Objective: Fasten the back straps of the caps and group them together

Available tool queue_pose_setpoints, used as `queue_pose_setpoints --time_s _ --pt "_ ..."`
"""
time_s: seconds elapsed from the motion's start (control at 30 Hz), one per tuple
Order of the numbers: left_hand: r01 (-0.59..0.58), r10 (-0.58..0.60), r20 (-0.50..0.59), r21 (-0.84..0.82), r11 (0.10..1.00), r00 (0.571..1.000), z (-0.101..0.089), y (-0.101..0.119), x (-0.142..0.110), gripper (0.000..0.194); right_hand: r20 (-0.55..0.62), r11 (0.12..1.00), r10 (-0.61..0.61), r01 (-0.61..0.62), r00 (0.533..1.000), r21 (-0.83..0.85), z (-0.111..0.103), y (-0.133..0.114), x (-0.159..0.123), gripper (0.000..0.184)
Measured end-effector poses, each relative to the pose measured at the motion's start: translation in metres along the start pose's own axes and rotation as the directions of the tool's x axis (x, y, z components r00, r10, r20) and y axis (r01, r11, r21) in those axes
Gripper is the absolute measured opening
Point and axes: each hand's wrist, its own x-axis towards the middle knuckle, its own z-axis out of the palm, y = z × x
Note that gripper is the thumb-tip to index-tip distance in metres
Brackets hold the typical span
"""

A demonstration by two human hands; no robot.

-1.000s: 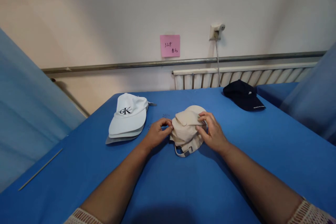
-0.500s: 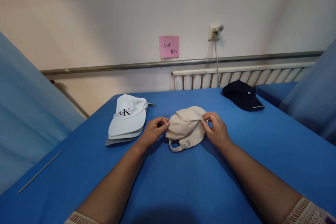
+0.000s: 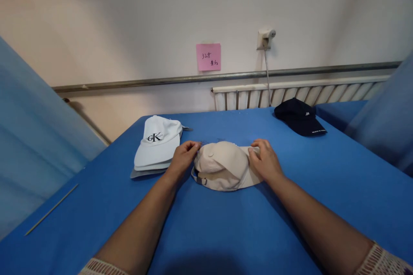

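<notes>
A beige baseball cap [image 3: 222,165] lies on the blue-covered table [image 3: 206,227] between my hands, its crown partly caved in. Its brim points right and its buckled back strap faces left. My right hand [image 3: 266,161] grips the brim, thumb on top. At the cap's back edge, my left hand [image 3: 184,156] pinches the fabric between thumb and fingers. Just left of that hand sits a stack of light caps [image 3: 157,144], the top one white with black letters.
A black cap [image 3: 299,117] rests at the far right of the table. A thin stick [image 3: 51,209] lies near the left edge. Behind are a metal rail [image 3: 155,81], a radiator [image 3: 300,94] and a plugged-in cord [image 3: 267,71]. Blue curtains [image 3: 29,137] hang at both sides.
The beige cap has turned so that its brim now points right and its strap faces left. My left hand has shifted slightly left and up along with it.
</notes>
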Motion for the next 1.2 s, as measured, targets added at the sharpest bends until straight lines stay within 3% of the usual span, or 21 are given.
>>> queue_pose_setpoints --time_s 0.07,0.13,0.23,0.37,0.47,0.57,0.63,0.73,0.83,1.0,1.1,1.2 --pt "0.011 -0.008 -0.018 0.175 0.984 1.0 -0.013 0.0 0.002 0.034 0.03 0.982 0.147 -0.142 0.989 -0.122 0.006 0.016 0.005 0.025" --pt "0.03 -0.041 0.029 0.309 0.951 0.999 -0.026 0.0 0.002 0.028 0.087 0.958 0.235 -0.216 0.968 -0.188 0.009 0.024 0.007 0.029" --pt "0.075 -0.126 0.113 0.376 0.923 0.986 -0.035 0.003 -0.002 0.025 0.148 0.935 0.316 -0.281 0.937 -0.217 0.01 0.027 0.006 0.032" --pt "0.208 -0.249 0.163 0.235 0.95 0.955 -0.029 0.005 -0.008 0.03 0.158 0.918 0.379 -0.349 0.912 -0.19 0.01 0.03 0.007 0.034" --pt "0.345 -0.329 0.219 -0.036 0.938 0.918 -0.027 0.003 -0.008 0.031 0.15 0.891 0.451 -0.435 0.88 -0.127 0.013 0.04 0.011 0.033" --pt "0.495 -0.366 0.371 -0.353 0.794 0.853 -0.032 -0.001 -0.004 0.021 0.147 0.84 0.538 -0.543 0.83 -0.008 0.017 0.052 0.013 0.034" --pt "0.557 -0.378 0.427 -0.46 0.691 0.821 -0.035 -0.004 -0.001 0.015 0.149 0.819 0.562 -0.573 0.813 0.038 0.019 0.057 0.014 0.035" --pt "0.579 -0.404 0.426 -0.47 0.666 0.81 -0.035 -0.007 0.0 0.012 0.141 0.819 0.563 -0.573 0.815 0.043 0.019 0.06 0.014 0.035" --pt "0.562 -0.4 0.417 -0.415 0.715 0.816 -0.036 -0.007 -0.005 0.023 0.138 0.785 0.597 -0.611 0.79 0.101 0.015 0.056 0.016 0.035" --pt "0.467 -0.344 0.426 -0.229 0.854 0.837 -0.043 -0.004 -0.014 0.033 0.276 0.587 0.673 -0.723 0.686 0.364 0.004 0.046 0.017 0.022" --pt "0.446 -0.295 0.433 -0.302 0.843 0.852 -0.043 -0.004 -0.014 0.034 0.352 0.468 0.675 -0.745 0.649 0.475 0.0 0.041 0.014 0.013" --pt "0.458 -0.26 0.451 -0.411 0.788 0.854 -0.038 -0.006 -0.013 0.044 0.331 0.366 0.709 -0.726 0.623 0.582 -0.003 0.038 0.01 0.012"
